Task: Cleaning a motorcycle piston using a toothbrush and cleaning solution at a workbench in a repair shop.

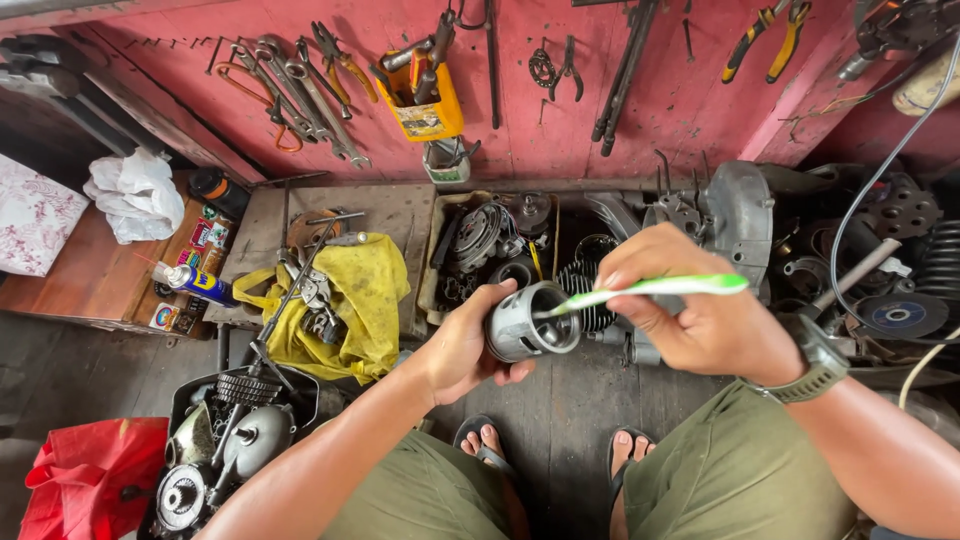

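The left hand (462,350) is closed around a grey metal piston (530,322), thumb over its top edge and fingers underneath, with the open hollow end turned toward the right. The right hand (690,315) pinches a green-and-white toothbrush (660,288) between thumb and fingers; the brush head reaches into the piston's open mouth, touching the inner rim, while the handle runs out to the right past the knuckles. A green watch (815,365) sits on the right wrist. The piston is held in the air above the dark plank floor (560,420), over the person's sandalled feet and between the knees in olive shorts. Left of the piston a yellow rag (365,290) lies draped over a low bench, with small metal parts resting on it. Further left of the piston stands a blue spray can (195,282) on its side. Below and left of the piston a black tray (300,385) holds gears and engine covers. Behind the piston a shallow box (432,255) holds clutch parts and springs. Above the piston, spanners and pliers hang on the red wall (650,100), beside a yellow container of tools (428,105).
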